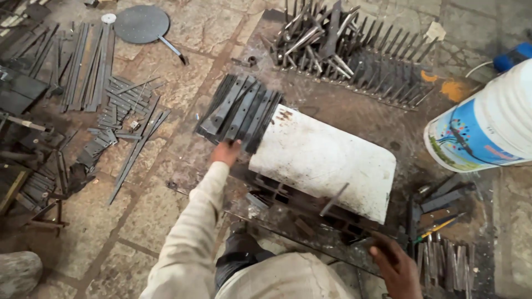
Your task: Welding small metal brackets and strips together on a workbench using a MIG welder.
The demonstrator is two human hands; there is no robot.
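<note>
My left hand (226,151) reaches forward on a pale sleeve and grips the near edge of a fanned bundle of flat dark metal strips (239,112) that rests partly on a white, scuffed board (324,160). My right hand (394,267) is low at the right, its fingers closed on the end of a dark metal frame (310,218) lying under the board. A thin metal rod (333,199) leans across the board's near edge.
A rack of upright welded metal spikes (354,55) stands at the back. A white plastic bucket (487,124) lies at the right. Loose metal strips (119,111) and a round metal disc (141,23) cover the stone floor at the left; more strips (443,257) lie at the right.
</note>
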